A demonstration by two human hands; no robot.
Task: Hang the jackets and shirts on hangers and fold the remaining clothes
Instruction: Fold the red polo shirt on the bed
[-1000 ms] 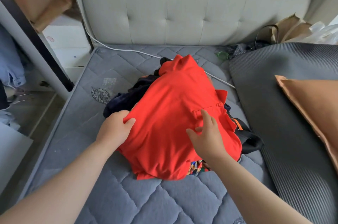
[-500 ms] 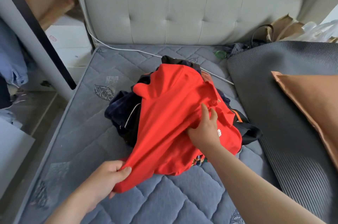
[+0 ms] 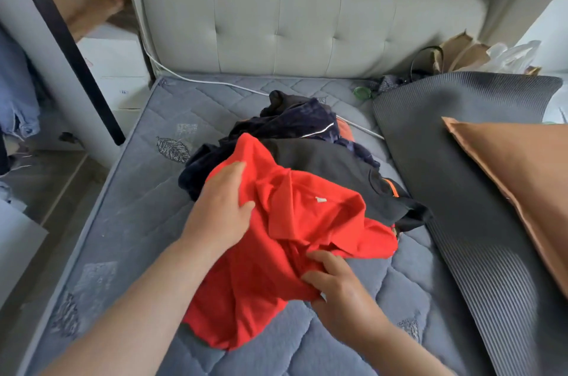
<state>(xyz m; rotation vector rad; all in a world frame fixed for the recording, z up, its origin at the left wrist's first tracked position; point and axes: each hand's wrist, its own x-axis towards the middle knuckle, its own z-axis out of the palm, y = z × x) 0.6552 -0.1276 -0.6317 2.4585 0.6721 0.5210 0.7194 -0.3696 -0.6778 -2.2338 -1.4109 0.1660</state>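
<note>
Red shirt (image 3: 310, 222): one, lying crumpled on the near part of a grey quilted mattress (image 3: 123, 222), its far edge leaning up against a pile of dark clothes (image 3: 310, 142). The collar is facing up, with one small white label (image 3: 321, 199) showing inside it.

Hands: two, both bare, both touching the shirt. The left hand (image 3: 219, 213) is lying on the shirt's left side, fingers fairly straight and spread over the cloth, thumb pointing right toward the collar. The right hand (image 3: 338, 286) is sitting at the shirt's near right edge, fingers curled and pinching a fold of the red cloth. Most of the shirt is spreading out between the two hands and hanging down toward the near edge below them.

Pile: at least two pieces showing, one navy garment (image 3: 295, 120) with a thin white stripe behind, and one black garment (image 3: 325, 160) with an orange trim in front; whether more are lying under them cannot be told.

Around: one grey ribbed mat (image 3: 461, 166) is lying to the right of the pile, one brown pillow (image 3: 522, 179) is resting on it, and one white cable (image 3: 215, 84) is running along the foot of the padded headboard (image 3: 307, 22)
</note>
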